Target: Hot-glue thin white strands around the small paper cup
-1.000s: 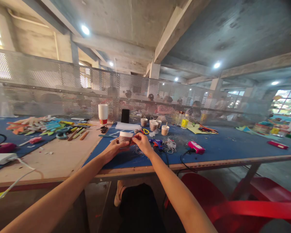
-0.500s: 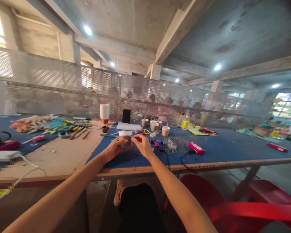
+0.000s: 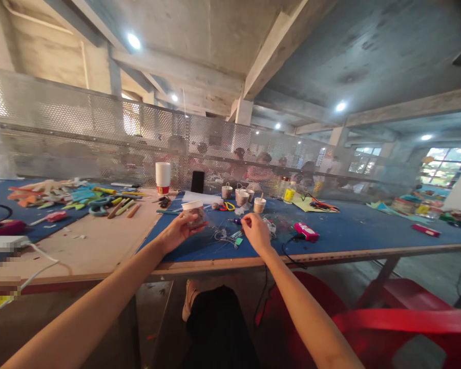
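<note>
My left hand (image 3: 180, 231) is wrapped round a small paper cup (image 3: 193, 205) with a white rim and a brownish-grey side, held tilted above the blue mat. My right hand (image 3: 257, 231) is over the mat to the right, thumb and fingers pinched together. Beside its fingertips shows the tip of a blue glue gun (image 3: 236, 221), the rest hidden behind the hand. Whether the fingers touch the glue gun or hold something thin cannot be made out. Loose pale cord (image 3: 225, 236) and a small green piece (image 3: 238, 241) lie between the hands.
Several small cups with handles (image 3: 242, 197) stand behind, near yellow-handled scissors (image 3: 227, 206). A white cup stack (image 3: 163, 177), a dark phone (image 3: 197, 182), a yellow-labelled bottle (image 3: 289, 193) and a pink device (image 3: 306, 231) are around. Felt pieces (image 3: 54, 195) lie left; red chairs (image 3: 399, 320) stand right.
My right hand has left the cup's side and moved right, over the glue gun. My left hand still holds the cup, now slightly further left and more tilted. The view has shifted a little.
</note>
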Motion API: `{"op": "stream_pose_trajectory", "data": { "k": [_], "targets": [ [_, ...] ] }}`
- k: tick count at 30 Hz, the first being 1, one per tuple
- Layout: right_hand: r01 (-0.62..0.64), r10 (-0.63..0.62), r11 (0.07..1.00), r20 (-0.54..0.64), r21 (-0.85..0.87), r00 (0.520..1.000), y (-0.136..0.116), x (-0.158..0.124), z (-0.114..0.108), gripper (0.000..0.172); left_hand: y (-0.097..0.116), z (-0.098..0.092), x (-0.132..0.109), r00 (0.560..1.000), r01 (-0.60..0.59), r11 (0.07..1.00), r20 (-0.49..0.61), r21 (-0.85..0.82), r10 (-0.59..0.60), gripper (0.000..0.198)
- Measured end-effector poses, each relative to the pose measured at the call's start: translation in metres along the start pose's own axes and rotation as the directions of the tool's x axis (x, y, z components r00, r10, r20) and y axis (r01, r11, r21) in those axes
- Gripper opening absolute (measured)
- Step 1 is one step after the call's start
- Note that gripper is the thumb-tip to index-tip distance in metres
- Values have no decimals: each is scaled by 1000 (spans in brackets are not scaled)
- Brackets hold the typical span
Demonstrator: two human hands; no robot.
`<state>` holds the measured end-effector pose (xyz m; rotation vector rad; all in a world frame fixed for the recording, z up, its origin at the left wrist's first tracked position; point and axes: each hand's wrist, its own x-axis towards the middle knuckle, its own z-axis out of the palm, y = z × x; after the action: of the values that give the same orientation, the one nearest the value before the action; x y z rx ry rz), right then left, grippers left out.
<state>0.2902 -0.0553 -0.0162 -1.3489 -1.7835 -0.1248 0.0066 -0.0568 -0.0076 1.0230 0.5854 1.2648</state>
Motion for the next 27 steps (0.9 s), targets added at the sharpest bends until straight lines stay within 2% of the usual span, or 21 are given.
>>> {"op": "stream_pose_trajectory", "data": {
  "k": [2,4,8,12,15,22,24,27],
  "targets": [
    [-128,132,977,12,-170,991,18,-2,-10,16,0,-2,2,1000,7,1000,7,-9,-7,45],
    [-194,225,935,76,-296,971,32,-3,-15,21,-1,-5,4,1000,17,1000,2,-19,-17,39],
    [-277,373,895,248,-349,894,44,0,-17,41,-2,-8,6,999,42,999,-28,-30,-43,32],
    [-270,381,905,344,-327,858,41,7,-16,49,-2,-9,5,1000,23,999,-9,-28,-24,29],
    [-274,400,893,350,-357,847,36,12,-16,47,-2,-9,5,1000,7,1000,4,-14,-7,30],
    [-211,379,873,339,-440,861,27,23,-10,43,-1,-6,4,1000,8,1000,-14,-24,-8,30],
    [-251,385,878,291,-407,876,29,23,-8,40,0,-4,2,1000,7,1000,-24,-27,-7,29],
    [-430,438,899,244,-85,865,37,21,-8,33,0,-3,2,1000,8,1000,-26,-28,-9,30]
  ]
}}
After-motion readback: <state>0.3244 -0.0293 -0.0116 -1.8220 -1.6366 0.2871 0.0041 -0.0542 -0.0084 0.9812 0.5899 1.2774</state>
